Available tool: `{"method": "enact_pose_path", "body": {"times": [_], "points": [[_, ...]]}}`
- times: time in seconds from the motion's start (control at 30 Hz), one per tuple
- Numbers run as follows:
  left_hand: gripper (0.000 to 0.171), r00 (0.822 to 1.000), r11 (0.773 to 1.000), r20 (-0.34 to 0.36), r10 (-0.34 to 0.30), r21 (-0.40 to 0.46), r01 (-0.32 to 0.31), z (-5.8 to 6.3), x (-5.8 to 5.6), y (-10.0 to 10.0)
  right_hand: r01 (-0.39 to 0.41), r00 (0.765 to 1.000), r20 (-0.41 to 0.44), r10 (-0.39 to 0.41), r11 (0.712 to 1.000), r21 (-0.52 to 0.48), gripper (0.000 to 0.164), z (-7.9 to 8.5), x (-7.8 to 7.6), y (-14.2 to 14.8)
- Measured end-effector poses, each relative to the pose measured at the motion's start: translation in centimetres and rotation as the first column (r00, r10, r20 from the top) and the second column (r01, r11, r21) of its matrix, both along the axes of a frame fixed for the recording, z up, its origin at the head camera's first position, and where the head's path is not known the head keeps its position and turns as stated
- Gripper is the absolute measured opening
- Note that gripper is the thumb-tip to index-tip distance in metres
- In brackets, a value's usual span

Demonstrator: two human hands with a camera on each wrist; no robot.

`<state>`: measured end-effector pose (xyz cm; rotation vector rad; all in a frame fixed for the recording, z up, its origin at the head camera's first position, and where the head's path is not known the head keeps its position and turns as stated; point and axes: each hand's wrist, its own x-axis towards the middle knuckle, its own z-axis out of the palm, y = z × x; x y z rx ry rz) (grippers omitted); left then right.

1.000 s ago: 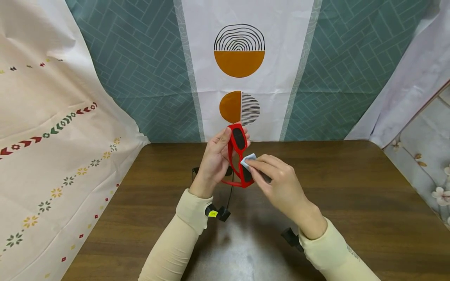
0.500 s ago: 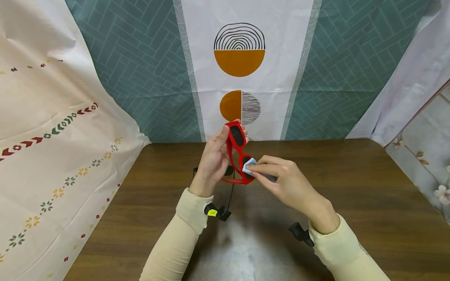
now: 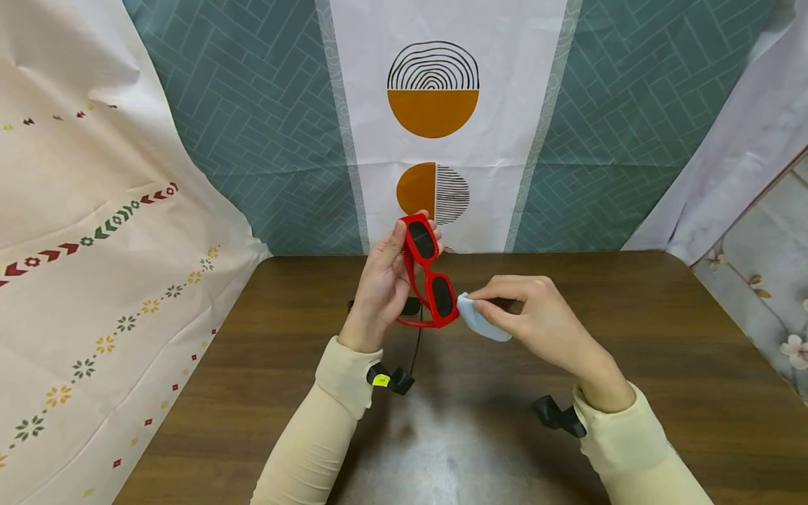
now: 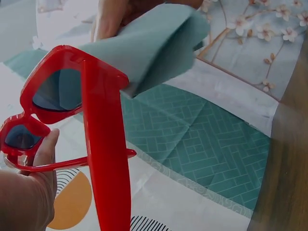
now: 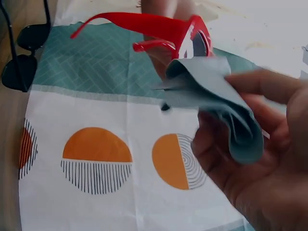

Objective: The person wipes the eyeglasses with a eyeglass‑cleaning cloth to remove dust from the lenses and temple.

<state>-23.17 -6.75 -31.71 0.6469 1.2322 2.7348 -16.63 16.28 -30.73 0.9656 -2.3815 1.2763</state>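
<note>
Red-framed sunglasses (image 3: 426,263) with dark lenses are held up over the table, tilted, one lens above the other. My left hand (image 3: 381,284) grips them by the upper end of the frame, thumb on the near side. In the left wrist view, the red temple arm (image 4: 103,144) stretches across the foreground. My right hand (image 3: 536,315) pinches a folded light-blue cleaning cloth (image 3: 485,324) beside the lower lens. The right wrist view has the cloth (image 5: 207,91) bunched between thumb and fingers, overlapping the red frame.
A second pair of sunglasses, black (image 3: 412,306), lies on the wooden table (image 3: 265,393) behind my left hand; the right wrist view shows its dark lenses (image 5: 21,70). Patterned curtains (image 3: 284,126) hang along the back and sides. Small black cameras (image 3: 400,381) sit at both wrists.
My right hand has drawn the cloth off the lower lens, to the right, and the cloth now hangs more unfolded. The left hand keeps its grip, tilting the sunglasses slightly.
</note>
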Motion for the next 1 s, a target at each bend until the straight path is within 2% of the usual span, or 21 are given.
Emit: {"method": "enact_pose_path", "body": {"times": [0.07, 0.13, 0.23, 0.3, 0.37, 0.43, 0.5, 0.63, 0.87, 1.0], "points": [[0.088, 1.0, 1.0, -0.002, -0.008, -0.001, 0.008, 0.0, 0.0, 0.1, 0.092, 0.995, -0.028, -0.094, 0.995, -0.045, 0.012, 0.1, 0.0, 0.0], [0.091, 1.0, 1.0, -0.01, -0.016, -0.011, 0.016, 0.0, 0.1, 0.2, 0.169, 0.98, -0.087, -0.178, 0.98, -0.105, 0.012, 0.0, 0.1, -0.3], [0.09, 0.999, 0.999, -0.013, -0.033, -0.018, 0.033, -0.2, 0.2, 0.5, 0.221, 0.936, -0.241, -0.258, 0.96, -0.171, 0.016, -0.6, 0.0, -1.4], [0.084, 0.999, 0.999, -0.01, -0.037, -0.023, 0.037, -0.3, 0.3, 0.6, 0.209, 0.901, -0.345, -0.263, 0.96, -0.185, 0.019, -1.0, -0.1, -2.1], [0.076, 0.999, 0.999, -0.005, -0.039, -0.022, 0.039, -0.4, 0.3, 0.8, 0.184, 0.868, -0.437, -0.236, 0.97, -0.158, 0.023, -1.4, -0.1, -2.8], [0.072, 0.999, 0.999, -0.005, -0.036, -0.027, 0.036, -0.4, 0.4, 0.9, 0.159, 0.853, -0.482, -0.198, 0.98, -0.121, 0.025, -1.7, -0.1, -3.1], [0.073, 0.999, 0.999, -0.01, -0.032, -0.029, 0.032, -0.5, 0.4, 1.0, 0.148, 0.854, -0.491, -0.171, 0.985, -0.087, 0.027, -1.8, -0.1, -3.2], [0.075, 1.0, 0.999, -0.018, -0.025, -0.02, 0.025, -0.5, 0.4, 1.1, 0.124, 0.872, -0.469, -0.14, 0.99, -0.065, 0.03, -1.8, -0.2, -2.8], [0.041, 1.0, 1.0, -0.004, -0.006, 0.015, 0.006, -0.3, 0.5, 0.9, 0.088, 0.895, -0.437, -0.084, 0.996, -0.01, 0.028, -1.6, -0.3, -2.1], [0.048, 1.0, 1.0, -0.015, 0.017, 0.011, -0.017, -0.2, 0.2, 0.7, 0.06, 0.927, -0.373, -0.046, 0.998, 0.025, 0.026, -1.4, -0.3, -1.7]]}}
